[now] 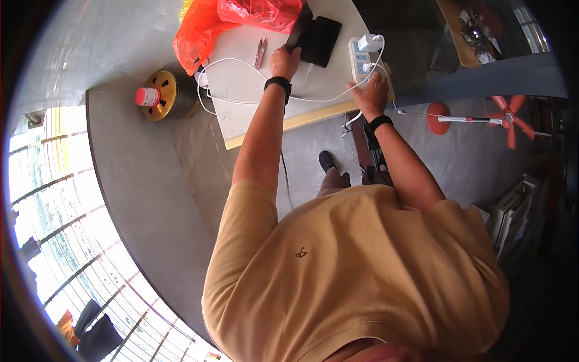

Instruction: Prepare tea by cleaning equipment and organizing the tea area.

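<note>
A black tablet or large phone [322, 41] lies on the pale table with a dark cover flap [300, 30] folded out on its left. My left hand [284, 62] has its fingertips at the near edge of that flap. From the device's near edge runs a white charging cable [310, 70]. My right hand [372, 94] spans the near end of a white power strip [361, 58], thumb on one side and fingers on the other. A white charger plug [370, 43] sits in the strip. Pink-handled snips [259, 55] lie left of my left hand.
Red plastic bags [260, 16] cover the table's far left. White cable loops [235, 103] cross the tabletop [246, 120]. A gold-topped round stool [163, 92] bears a red-lidded container [148, 96]. On the right stands a red fan [507, 116]. A barred window [68, 194] is at left.
</note>
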### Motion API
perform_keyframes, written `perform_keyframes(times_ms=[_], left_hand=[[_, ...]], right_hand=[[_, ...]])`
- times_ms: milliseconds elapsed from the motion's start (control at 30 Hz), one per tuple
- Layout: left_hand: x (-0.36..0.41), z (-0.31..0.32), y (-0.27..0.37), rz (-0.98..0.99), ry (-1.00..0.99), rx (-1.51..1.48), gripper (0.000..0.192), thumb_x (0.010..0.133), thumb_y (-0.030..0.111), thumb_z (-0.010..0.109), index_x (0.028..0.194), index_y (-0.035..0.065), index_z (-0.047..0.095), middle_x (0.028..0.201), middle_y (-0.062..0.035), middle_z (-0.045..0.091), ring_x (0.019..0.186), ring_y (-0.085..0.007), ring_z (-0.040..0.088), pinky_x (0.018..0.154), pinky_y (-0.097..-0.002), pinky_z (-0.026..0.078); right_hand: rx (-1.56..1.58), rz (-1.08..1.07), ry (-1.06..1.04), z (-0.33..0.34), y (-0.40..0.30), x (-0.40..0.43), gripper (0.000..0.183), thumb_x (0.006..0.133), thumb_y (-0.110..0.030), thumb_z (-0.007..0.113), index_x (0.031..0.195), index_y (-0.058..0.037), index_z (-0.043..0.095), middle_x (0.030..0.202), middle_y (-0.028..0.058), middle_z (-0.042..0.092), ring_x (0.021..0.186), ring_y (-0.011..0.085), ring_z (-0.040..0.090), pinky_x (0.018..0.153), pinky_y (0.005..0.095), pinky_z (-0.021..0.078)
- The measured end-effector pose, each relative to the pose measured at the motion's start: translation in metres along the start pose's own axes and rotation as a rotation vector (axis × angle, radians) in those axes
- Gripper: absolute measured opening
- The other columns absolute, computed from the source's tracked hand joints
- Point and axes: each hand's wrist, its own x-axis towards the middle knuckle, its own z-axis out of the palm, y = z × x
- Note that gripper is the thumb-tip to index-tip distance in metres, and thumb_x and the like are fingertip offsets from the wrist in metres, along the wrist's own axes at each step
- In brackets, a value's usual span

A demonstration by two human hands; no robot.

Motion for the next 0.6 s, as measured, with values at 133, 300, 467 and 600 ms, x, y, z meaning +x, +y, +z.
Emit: perform_keyframes(times_ms=[133, 300, 467, 600], left_hand=[[0.008, 0.000, -0.006, 0.014, 0.014, -0.010, 0.038, 0.078, 0.034, 0.059, 0.088, -0.0019, 0.064, 0.085, -0.0227, 0.065, 0.088, -0.0388, 0.062, 0.078, -0.0436, 0.048], [-0.002, 0.000, 0.003, -0.145, -0.134, -0.597, 0.027, 0.087, 0.025, 0.053, 0.093, -0.0004, 0.059, 0.089, -0.0145, 0.064, 0.075, -0.0260, 0.064, 0.066, -0.0355, 0.054], [-0.010, -0.004, -0.001, -0.262, -0.211, -1.096, 0.022, 0.089, 0.018, 0.054, 0.104, 0.0015, 0.053, 0.088, -0.0054, 0.057, 0.070, -0.0145, 0.060, 0.058, -0.0282, 0.054], [-0.007, -0.002, -0.002, -0.292, -0.276, -1.024, 0.023, 0.086, 0.017, 0.061, 0.104, 0.0034, 0.055, 0.087, -0.0038, 0.058, 0.067, -0.0123, 0.057, 0.056, -0.0258, 0.052]], right_hand=[[0.009, -0.027, 0.021, -0.002, 0.004, 0.002, 0.053, 0.065, -0.035, 0.073, 0.098, -0.0003, 0.050, 0.103, 0.0191, 0.052, 0.100, 0.0369, 0.051, 0.084, 0.0456, 0.0451], [-0.012, -0.115, 0.020, -0.014, 0.027, -0.008, 0.046, 0.065, -0.028, 0.070, 0.096, -0.0003, 0.049, 0.103, 0.0198, 0.052, 0.099, 0.0374, 0.051, 0.084, 0.0448, 0.0448], [-0.011, -0.180, -0.009, -0.032, 0.029, -0.021, 0.044, 0.065, -0.025, 0.069, 0.094, -0.0007, 0.048, 0.100, 0.0196, 0.052, 0.098, 0.0363, 0.052, 0.083, 0.0432, 0.0447], [-0.034, -0.186, -0.053, -0.041, 0.035, -0.026, 0.043, 0.066, -0.023, 0.070, 0.095, -0.0014, 0.047, 0.099, 0.0188, 0.053, 0.098, 0.0361, 0.051, 0.084, 0.0431, 0.0444]])
